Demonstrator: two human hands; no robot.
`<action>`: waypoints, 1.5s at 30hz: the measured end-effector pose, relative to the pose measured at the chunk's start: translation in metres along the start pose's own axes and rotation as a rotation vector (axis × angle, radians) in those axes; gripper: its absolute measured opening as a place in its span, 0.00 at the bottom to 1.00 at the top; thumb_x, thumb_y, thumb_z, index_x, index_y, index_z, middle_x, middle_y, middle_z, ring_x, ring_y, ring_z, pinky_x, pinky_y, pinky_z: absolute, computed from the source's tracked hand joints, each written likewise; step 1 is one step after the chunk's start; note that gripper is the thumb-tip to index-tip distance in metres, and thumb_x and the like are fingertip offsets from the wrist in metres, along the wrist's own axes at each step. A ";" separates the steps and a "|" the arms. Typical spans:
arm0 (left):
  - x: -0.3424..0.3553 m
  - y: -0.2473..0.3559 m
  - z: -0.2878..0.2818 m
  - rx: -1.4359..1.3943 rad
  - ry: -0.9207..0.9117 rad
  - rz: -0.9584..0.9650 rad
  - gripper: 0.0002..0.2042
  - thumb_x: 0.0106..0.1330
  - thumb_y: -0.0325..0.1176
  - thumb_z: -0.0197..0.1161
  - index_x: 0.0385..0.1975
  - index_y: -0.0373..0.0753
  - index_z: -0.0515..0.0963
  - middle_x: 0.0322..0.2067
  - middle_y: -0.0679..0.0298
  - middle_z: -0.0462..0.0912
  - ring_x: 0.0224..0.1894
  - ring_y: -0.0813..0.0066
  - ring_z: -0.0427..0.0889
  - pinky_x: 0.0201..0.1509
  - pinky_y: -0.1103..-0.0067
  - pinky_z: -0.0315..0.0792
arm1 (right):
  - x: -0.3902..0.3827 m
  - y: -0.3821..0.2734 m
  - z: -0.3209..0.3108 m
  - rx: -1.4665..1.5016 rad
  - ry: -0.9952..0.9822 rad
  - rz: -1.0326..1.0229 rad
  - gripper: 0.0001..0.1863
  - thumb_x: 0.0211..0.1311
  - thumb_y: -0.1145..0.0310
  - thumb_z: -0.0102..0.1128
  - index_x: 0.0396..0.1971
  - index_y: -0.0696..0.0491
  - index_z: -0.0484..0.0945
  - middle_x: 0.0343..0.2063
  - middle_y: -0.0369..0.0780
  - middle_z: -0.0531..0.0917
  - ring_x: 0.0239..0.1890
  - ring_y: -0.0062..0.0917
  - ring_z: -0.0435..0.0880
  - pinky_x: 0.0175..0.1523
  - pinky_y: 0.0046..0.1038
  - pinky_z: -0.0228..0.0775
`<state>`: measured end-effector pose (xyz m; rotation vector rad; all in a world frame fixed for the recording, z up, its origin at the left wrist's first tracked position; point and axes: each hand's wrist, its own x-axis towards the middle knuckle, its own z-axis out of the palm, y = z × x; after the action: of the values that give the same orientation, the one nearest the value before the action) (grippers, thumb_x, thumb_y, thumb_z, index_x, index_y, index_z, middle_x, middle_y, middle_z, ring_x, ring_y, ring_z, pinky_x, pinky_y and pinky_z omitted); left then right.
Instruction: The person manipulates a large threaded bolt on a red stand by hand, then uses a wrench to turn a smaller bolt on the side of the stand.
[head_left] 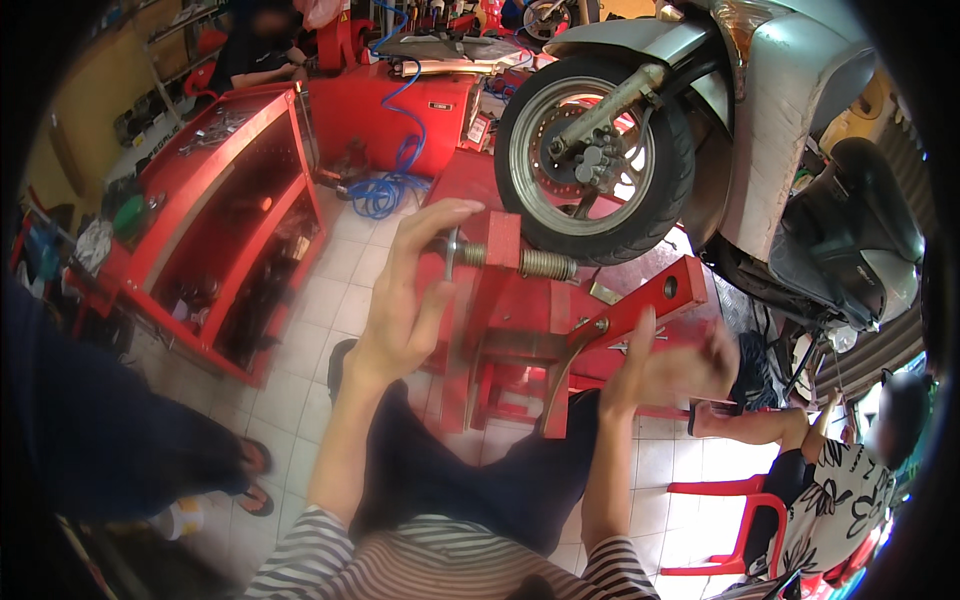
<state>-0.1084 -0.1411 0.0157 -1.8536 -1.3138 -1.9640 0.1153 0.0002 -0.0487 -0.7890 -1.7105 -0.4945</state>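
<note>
A red steel clamp point(505, 240) with a threaded screw point(548, 264) stands in front of me at the front end of a red lift platform point(470, 185). My left hand point(400, 300) is open beside the screw's left end, thumb and fingers apart around its short metal handle point(452, 247); whether they touch it I cannot tell. To the right, a red arm point(650, 300) with a hole near its tip slants upward. My right hand point(665, 370) is just below this arm, blurred, with its thumb raised away from the fingers. Beyond the clamp stands a scooter's front wheel point(597, 165).
A red tool cart point(215, 230) with tools on top stands at the left, near a coiled blue air hose point(385, 192). Someone in dark clothing point(130, 420) stands at my left. Another person point(840, 490) sits on a red chair point(725, 490) at the right.
</note>
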 end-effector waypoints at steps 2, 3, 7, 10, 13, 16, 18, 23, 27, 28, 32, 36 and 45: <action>0.001 0.000 0.000 0.001 0.003 0.004 0.22 0.70 0.38 0.52 0.60 0.34 0.65 0.58 0.51 0.71 0.60 0.55 0.70 0.63 0.68 0.66 | -0.021 -0.015 -0.009 0.223 -0.077 -0.149 0.41 0.49 0.68 0.74 0.58 0.62 0.56 0.50 0.45 0.66 0.55 0.37 0.69 0.62 0.35 0.63; 0.001 -0.001 0.001 0.014 -0.001 0.007 0.22 0.70 0.38 0.51 0.60 0.34 0.65 0.57 0.51 0.71 0.60 0.55 0.71 0.62 0.68 0.66 | 0.004 -0.058 -0.018 0.833 0.130 -0.058 0.41 0.49 0.69 0.73 0.59 0.62 0.56 0.52 0.46 0.67 0.57 0.37 0.69 0.63 0.36 0.63; -0.001 0.010 -0.005 0.044 0.019 -0.065 0.20 0.70 0.39 0.51 0.58 0.34 0.69 0.50 0.52 0.76 0.52 0.57 0.76 0.59 0.70 0.68 | 0.040 -0.109 0.004 1.064 -0.445 0.215 0.33 0.51 0.73 0.68 0.57 0.60 0.64 0.52 0.45 0.71 0.47 0.34 0.76 0.57 0.36 0.69; 0.003 0.021 -0.004 0.042 0.082 -0.168 0.17 0.70 0.40 0.51 0.50 0.33 0.74 0.39 0.55 0.79 0.43 0.60 0.78 0.52 0.71 0.69 | 0.047 -0.111 0.028 1.191 -0.753 0.079 0.32 0.45 0.64 0.71 0.51 0.56 0.69 0.44 0.46 0.74 0.50 0.43 0.70 0.54 0.42 0.64; 0.006 0.029 -0.007 0.094 0.054 -0.347 0.16 0.71 0.40 0.50 0.40 0.33 0.77 0.30 0.57 0.78 0.37 0.63 0.78 0.44 0.72 0.69 | 0.025 -0.116 0.037 1.114 -0.637 0.148 0.24 0.44 0.66 0.69 0.44 0.55 0.73 0.40 0.46 0.75 0.51 0.45 0.69 0.52 0.43 0.65; 0.006 0.016 -0.018 0.365 -0.059 -0.265 0.19 0.73 0.43 0.47 0.33 0.33 0.78 0.27 0.57 0.77 0.35 0.64 0.77 0.39 0.72 0.67 | 0.019 -0.120 0.039 1.071 -0.532 0.125 0.23 0.42 0.67 0.68 0.41 0.55 0.73 0.39 0.46 0.74 0.50 0.44 0.69 0.51 0.43 0.64; 0.001 0.022 -0.018 0.477 -0.019 -0.271 0.24 0.75 0.48 0.43 0.35 0.34 0.80 0.31 0.56 0.79 0.36 0.63 0.76 0.40 0.72 0.67 | 0.020 -0.121 0.043 1.059 -0.501 0.103 0.22 0.41 0.67 0.68 0.39 0.55 0.73 0.39 0.45 0.73 0.49 0.43 0.68 0.50 0.43 0.64; 0.000 0.026 -0.019 0.249 0.026 0.000 0.26 0.72 0.52 0.45 0.52 0.35 0.76 0.49 0.55 0.79 0.49 0.59 0.76 0.54 0.69 0.68 | 0.017 -0.124 0.055 1.098 -0.471 0.126 0.21 0.39 0.69 0.67 0.37 0.54 0.73 0.37 0.44 0.73 0.46 0.42 0.68 0.47 0.41 0.62; -0.004 0.026 -0.015 0.230 0.005 -0.011 0.24 0.70 0.48 0.47 0.52 0.35 0.76 0.51 0.56 0.79 0.56 0.58 0.73 0.58 0.69 0.66 | 0.021 -0.125 0.054 1.115 -0.405 0.085 0.20 0.40 0.70 0.67 0.37 0.53 0.74 0.36 0.42 0.73 0.45 0.41 0.67 0.47 0.41 0.62; -0.004 0.025 -0.015 0.205 0.022 -0.025 0.23 0.70 0.48 0.47 0.52 0.35 0.76 0.51 0.56 0.79 0.55 0.58 0.73 0.57 0.69 0.67 | 0.020 -0.125 0.055 1.124 -0.394 0.082 0.20 0.39 0.70 0.67 0.37 0.53 0.74 0.35 0.42 0.73 0.45 0.40 0.67 0.46 0.41 0.62; 0.000 0.028 -0.023 0.313 -0.064 -0.113 0.23 0.71 0.48 0.46 0.51 0.35 0.77 0.48 0.55 0.80 0.49 0.60 0.74 0.51 0.70 0.66 | 0.017 -0.124 0.058 1.155 -0.357 0.073 0.21 0.38 0.70 0.68 0.38 0.53 0.74 0.35 0.41 0.73 0.45 0.40 0.67 0.46 0.40 0.62; -0.030 0.001 -0.017 0.397 0.019 -0.204 0.26 0.73 0.50 0.43 0.54 0.33 0.73 0.48 0.56 0.79 0.47 0.66 0.73 0.49 0.73 0.65 | 0.016 -0.126 0.057 1.116 -0.341 0.054 0.22 0.38 0.69 0.69 0.38 0.53 0.74 0.36 0.41 0.73 0.44 0.39 0.68 0.45 0.40 0.62; -0.009 0.014 -0.020 0.321 -0.031 0.037 0.33 0.61 0.54 0.59 0.59 0.34 0.70 0.54 0.56 0.76 0.53 0.58 0.71 0.61 0.67 0.59 | 0.009 -0.127 0.066 1.174 -0.365 0.140 0.21 0.40 0.70 0.68 0.39 0.53 0.74 0.36 0.41 0.73 0.41 0.39 0.69 0.45 0.39 0.61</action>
<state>-0.1126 -0.1668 0.0171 -1.7447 -1.4889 -1.5986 -0.0224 -0.0396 -0.0491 -0.1122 -1.8643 0.7701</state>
